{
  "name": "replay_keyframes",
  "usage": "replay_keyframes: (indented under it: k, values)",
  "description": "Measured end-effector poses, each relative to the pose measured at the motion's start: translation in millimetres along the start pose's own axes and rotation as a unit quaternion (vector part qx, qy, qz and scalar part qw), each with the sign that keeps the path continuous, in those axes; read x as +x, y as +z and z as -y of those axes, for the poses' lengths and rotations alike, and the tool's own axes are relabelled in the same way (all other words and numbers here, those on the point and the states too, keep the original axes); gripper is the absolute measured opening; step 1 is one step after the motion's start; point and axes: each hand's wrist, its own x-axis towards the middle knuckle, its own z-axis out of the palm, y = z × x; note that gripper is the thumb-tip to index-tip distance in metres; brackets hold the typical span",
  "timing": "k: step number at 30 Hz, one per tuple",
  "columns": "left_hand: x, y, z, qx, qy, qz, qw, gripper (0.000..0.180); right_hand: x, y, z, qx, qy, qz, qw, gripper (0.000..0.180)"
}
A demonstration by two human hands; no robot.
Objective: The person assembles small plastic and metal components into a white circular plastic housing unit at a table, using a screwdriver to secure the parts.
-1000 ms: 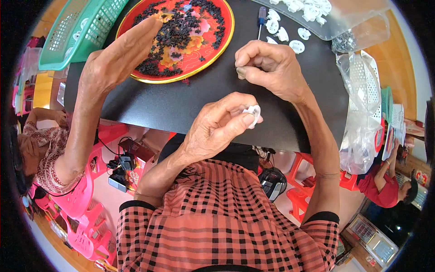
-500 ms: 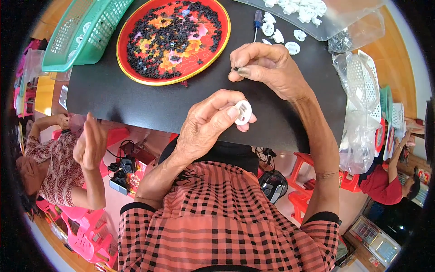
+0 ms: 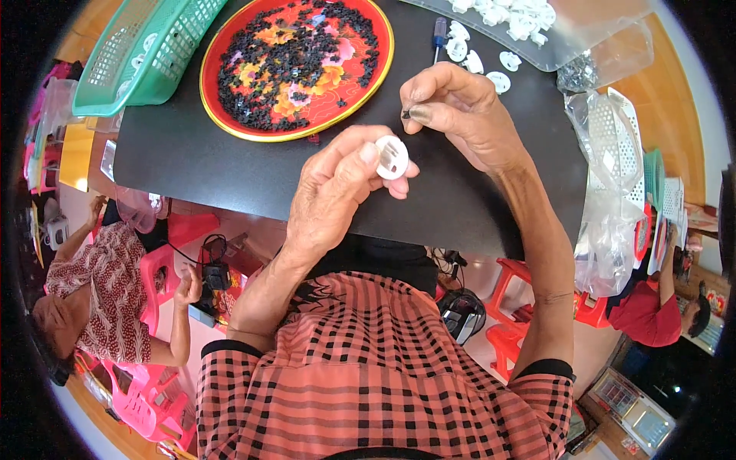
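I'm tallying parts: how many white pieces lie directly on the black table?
5 white pieces visible: two beside the screwdriver, one just below them, two farther right. The right hand may hide more.

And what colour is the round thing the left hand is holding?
White. The round piece in the left hand shows best in the head view.

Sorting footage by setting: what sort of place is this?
Probably a small, informal workshop: a red tray of small black parts, loose white plastic pieces near a screwdriver, and pink plastic chairs around.
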Motion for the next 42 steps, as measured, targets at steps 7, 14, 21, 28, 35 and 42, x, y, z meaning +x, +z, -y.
replay_keyframes:
  k: [7,14,21,28,35,42]
  values:
    - [9.4,0.5,2.9,-0.087,0.019,-0.009,0.996,0.038,-1.5,7.5,-4.4,-0.022,-0.07,-0.025,0.997,0.014]
    - [14.8,0.6,5.4,-0.137,0.008,-0.012,0.99,0.036,-0.6,14.6,-8.5,-0.051,-0.097,-0.026,0.994,0.013]
    - [17.2,-3.4,6.7,-0.162,0.011,0.002,0.987,0.035,0.6,14.9,-10.4,-0.139,-0.165,-0.042,0.976,0.011]
    - [15.2,-1.0,5.5,-0.171,0.017,-0.021,0.985,0.035,0.2,16.7,-11.2,-0.163,-0.18,-0.054,0.968,0.011]
    - [15.0,-1.0,6.1,-0.161,0.029,-0.023,0.986,0.036,0.3,16.4,-9.8,-0.174,-0.196,-0.058,0.963,0.012]
    - [15.5,-0.1,6.8,-0.162,0.035,-0.035,0.986,0.035,0.5,15.7,-10.6,-0.195,-0.193,-0.054,0.96,0.012]
